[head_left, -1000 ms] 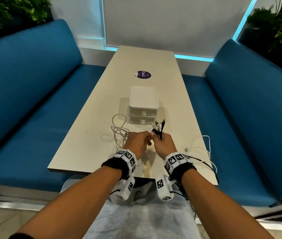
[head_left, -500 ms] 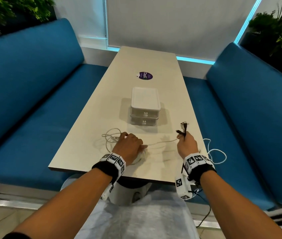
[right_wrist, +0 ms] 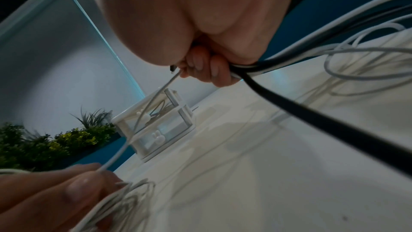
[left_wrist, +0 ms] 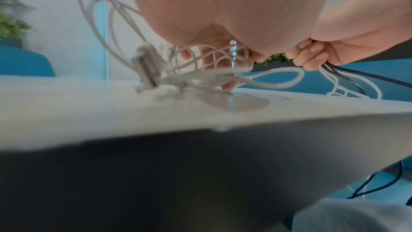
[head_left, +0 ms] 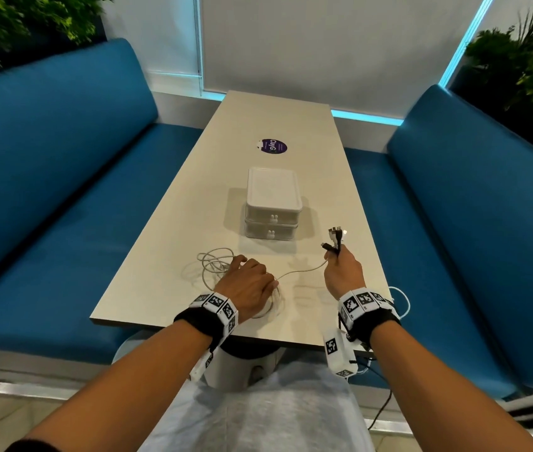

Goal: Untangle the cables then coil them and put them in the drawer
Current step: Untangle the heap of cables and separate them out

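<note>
A tangle of white cable [head_left: 216, 267] lies on the table [head_left: 167, 243] near its front edge. My left hand [head_left: 252, 272] lies palm down over it, thumb and a finger pinching one white strand [right_wrist: 100, 168]. That strand [head_left: 301, 270] runs right to my right hand [head_left: 335, 256], raised a little above the table. The right hand grips a bundle of black and white cable ends, connectors [head_left: 336, 234] sticking up. The bundle's cables, one of them black [right_wrist: 312, 117], trail back from the fist. The white two-drawer unit [head_left: 273, 207] stands behind both hands, both drawers closed.
White cable loops [head_left: 402, 298] hang past the table's right front edge. A purple round sticker [head_left: 271, 146] lies farther back on the table. Blue benches [head_left: 63, 190] run along both sides, with plants in the back corners.
The hands, close together a second ago, have moved apart: the right went right with the connector bundle, the left went left onto the tangle. A white strand now spans between them.
</note>
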Motion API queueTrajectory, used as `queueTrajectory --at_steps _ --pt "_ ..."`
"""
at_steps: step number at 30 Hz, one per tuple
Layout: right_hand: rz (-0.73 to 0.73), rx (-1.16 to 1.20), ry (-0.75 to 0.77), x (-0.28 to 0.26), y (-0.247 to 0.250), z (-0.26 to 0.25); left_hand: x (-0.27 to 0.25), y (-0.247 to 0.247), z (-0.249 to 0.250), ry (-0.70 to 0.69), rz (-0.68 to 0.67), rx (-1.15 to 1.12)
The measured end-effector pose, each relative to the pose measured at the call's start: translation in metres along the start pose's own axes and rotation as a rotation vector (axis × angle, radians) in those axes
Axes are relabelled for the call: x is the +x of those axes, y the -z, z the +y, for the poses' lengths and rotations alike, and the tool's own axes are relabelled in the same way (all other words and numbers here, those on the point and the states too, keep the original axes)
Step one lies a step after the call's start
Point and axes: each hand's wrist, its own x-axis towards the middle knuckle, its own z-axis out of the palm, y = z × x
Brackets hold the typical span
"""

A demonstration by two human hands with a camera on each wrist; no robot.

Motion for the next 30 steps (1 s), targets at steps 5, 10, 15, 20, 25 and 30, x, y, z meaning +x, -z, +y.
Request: queueTrajectory --at_steps 5,10,15,20,25,30 --pt "-0.110 0.020 0.133 -0.006 -0.011 -0.018 0.008 0.001 0.009 -0.044 -0.044 0.121" --pt "-0.246 0.123 0.281 -0.016 -0.026 -0.036 0.013 -0.001 0.012 -0.065 -0.060 0.190" --pt "-0.341 0.157 0.276 -0.023 -0.033 -0.046 0.014 -0.005 0.011 -0.099 -0.058 0.200" --pt "-0.309 -0.100 0.337 -0.020 -0.023 -0.040 0.017 -0.002 -0.001 0.001 -0.023 -0.160" --pt "-0.315 -0.536 0.423 -0.015 -0.011 -0.014 0.015 0.014 -0.036 0.084 0.041 -0.323" --pt "-0.173 -0.694 0.152 -0.001 0.025 0.024 0.004 0.016 -0.059 0.023 -0.040 -0.110"
